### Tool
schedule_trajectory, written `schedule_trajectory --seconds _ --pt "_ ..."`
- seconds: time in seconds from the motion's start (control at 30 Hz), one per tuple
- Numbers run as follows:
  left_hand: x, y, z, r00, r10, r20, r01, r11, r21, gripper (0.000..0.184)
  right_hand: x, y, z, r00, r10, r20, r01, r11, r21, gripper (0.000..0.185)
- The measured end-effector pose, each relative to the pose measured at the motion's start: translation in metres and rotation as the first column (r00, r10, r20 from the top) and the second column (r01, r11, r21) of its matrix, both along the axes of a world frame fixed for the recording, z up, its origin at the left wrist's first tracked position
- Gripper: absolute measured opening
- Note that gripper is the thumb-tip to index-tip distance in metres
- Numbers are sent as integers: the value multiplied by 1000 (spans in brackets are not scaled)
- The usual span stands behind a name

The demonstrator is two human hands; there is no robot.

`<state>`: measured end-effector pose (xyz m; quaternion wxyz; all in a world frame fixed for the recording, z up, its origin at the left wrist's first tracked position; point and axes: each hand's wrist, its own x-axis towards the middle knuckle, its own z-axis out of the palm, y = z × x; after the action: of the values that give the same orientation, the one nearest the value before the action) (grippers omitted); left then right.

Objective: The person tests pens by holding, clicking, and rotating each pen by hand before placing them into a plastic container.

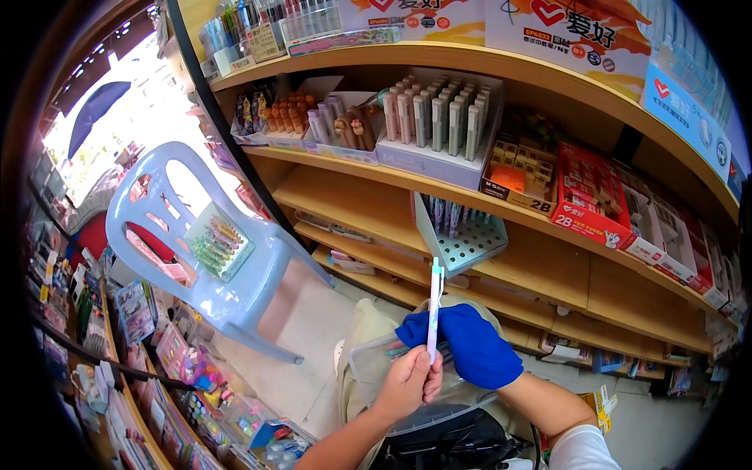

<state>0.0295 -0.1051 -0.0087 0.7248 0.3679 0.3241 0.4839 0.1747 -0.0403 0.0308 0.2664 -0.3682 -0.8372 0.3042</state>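
Observation:
In the head view, my left hand is closed around the lower end of a slim white-and-lilac pen with a pale teal top. The pen stands nearly upright. Right beside and behind it is a bunched blue cloth, which covers my right hand; that hand's fingers are hidden, and only the wrist and forearm show. Below both hands a clear plastic box rests at my lap. Beyond the pen, on a lower shelf, a teal pen holder with rows of holes carries several pens at its back.
A light-blue plastic chair at the left bears a tray of pens. Wooden shelves curve ahead with a box of light-coloured pens and a red box. A black bag lies below my hands.

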Motion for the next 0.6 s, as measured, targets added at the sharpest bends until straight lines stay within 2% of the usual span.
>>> schedule_trajectory --seconds 0.1,0.2,0.4,0.47,0.53,0.6 --pt "-1 0 1 999 24 33 -23 999 -31 30 0 0 5 998 42 -43 -43 999 -16 30" --pt "-3 1 2 997 26 69 -23 999 -38 29 1 -2 5 999 38 -2 -38 999 -7 29" --pt "-4 2 4 997 36 62 -33 998 -45 30 1 -1 -5 996 79 -44 -78 997 21 27" --pt "-4 2 4 997 48 53 -46 998 -43 29 -2 5 -23 995 90 -50 -92 995 -40 27" --pt "-3 1 3 997 57 42 -55 997 -51 28 -4 5 -24 998 62 26 -62 998 -11 25" --pt "-2 2 -1 998 63 29 -61 996 -66 25 -7 2 -17 984 -18 178 -2 993 114 23"
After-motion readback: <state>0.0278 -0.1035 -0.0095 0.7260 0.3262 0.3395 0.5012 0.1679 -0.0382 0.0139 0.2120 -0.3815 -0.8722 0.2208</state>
